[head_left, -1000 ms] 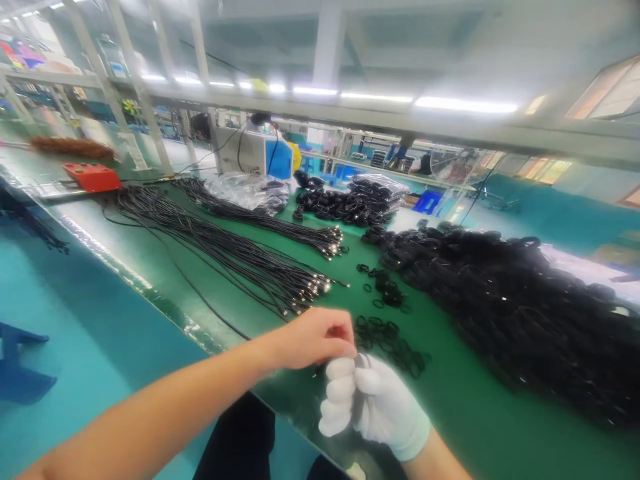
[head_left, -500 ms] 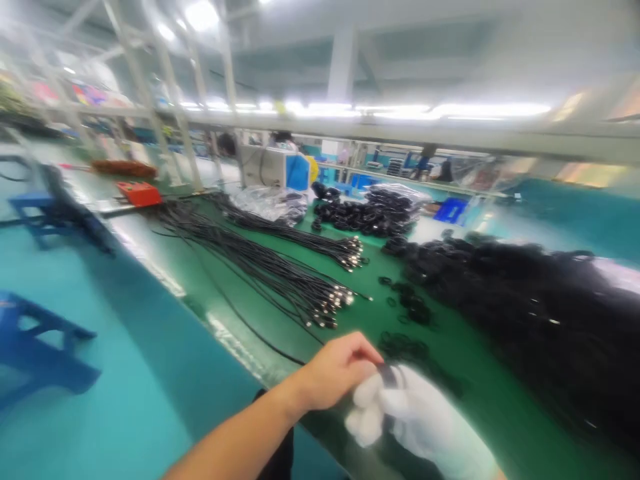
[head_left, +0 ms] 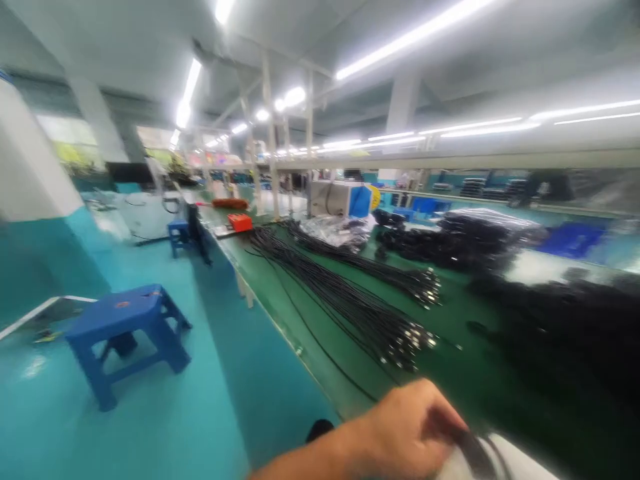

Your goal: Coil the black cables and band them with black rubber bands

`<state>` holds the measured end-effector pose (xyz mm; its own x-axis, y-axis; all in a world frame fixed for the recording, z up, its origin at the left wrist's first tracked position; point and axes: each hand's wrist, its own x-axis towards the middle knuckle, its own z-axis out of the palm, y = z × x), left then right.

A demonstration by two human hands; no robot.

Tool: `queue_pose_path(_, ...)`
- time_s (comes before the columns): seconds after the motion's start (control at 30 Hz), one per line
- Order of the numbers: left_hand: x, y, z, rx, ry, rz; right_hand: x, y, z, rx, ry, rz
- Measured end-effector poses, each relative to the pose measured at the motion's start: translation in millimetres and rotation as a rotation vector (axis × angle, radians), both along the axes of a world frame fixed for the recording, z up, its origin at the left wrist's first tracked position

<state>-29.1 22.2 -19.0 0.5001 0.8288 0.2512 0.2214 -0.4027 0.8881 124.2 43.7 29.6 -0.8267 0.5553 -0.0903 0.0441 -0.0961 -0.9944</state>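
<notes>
My left hand (head_left: 410, 430), bare, is at the bottom of the view, its fingers closed in a pinch on a dark strand that looks like a black cable (head_left: 477, 455). Against it is my right hand (head_left: 523, 460) in a white glove, mostly cut off by the bottom edge. The black strand lies across the glove; the gloved fingers hardly show. Just beyond my left hand, a bundle of black cables (head_left: 340, 293) lies lengthwise on the green bench top (head_left: 320, 393), its shiny metal ends towards me. A second cable bundle (head_left: 370, 267) lies behind it.
Dark coiled cables (head_left: 575, 347) heap up on the right, blurred. Clear plastic bags (head_left: 345, 230), a grey-and-blue machine (head_left: 335, 198) and a red box (head_left: 240, 222) stand farther back. A blue stool (head_left: 125, 320) is on the floor at left. A shelf beam (head_left: 450, 162) crosses above the bench.
The view has swung left and up, so both hands sit lower and farther right. The gloved hand has mostly left the frame. My left hand still pinches the black strand.
</notes>
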Motion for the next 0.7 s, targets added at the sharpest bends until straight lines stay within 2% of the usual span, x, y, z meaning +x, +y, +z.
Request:
queue_pose_path(0.1, -2.5, -3.6, 6.1, 0.061, -0.109, 0.046, 8.3, -22.0, 0.0, -0.063, -0.025, -0.061)
queue_pose_path(0.13, -2.2, -2.9, 5.2, 0.082, -0.154, 0.06, 10.7, -27.0, 0.4, -0.095, -0.007, -0.002)
queue_pose_path(0.23, 2.3, -1.0, -1.5, 0.23, -0.245, 0.07, 15.7, -33.1, 4.1, -0.146, 0.01, 0.008)
queue_pose_path(0.37, 11.1, -2.3, -4.0, 0.466, -0.265, 0.019, 20.5, -36.6, 12.0, -0.12, -0.079, -0.009)
queue_pose_path(0.5, 17.3, -2.5, 0.3, 0.598, -0.317, 0.026, 22.6, -42.1, 17.4, -0.069, -0.089, -0.077)
queue_pose_path(0.6, 19.2, -5.4, 4.7, 0.643, -0.352, 0.073, 22.0, -45.1, 20.1, -0.041, -0.088, -0.127)
queue_pose_path(0.7, 16.3, -7.4, 13.6, 0.553, -0.319, 0.047, 21.9, -47.3, 21.5, -0.047, -0.105, -0.12)
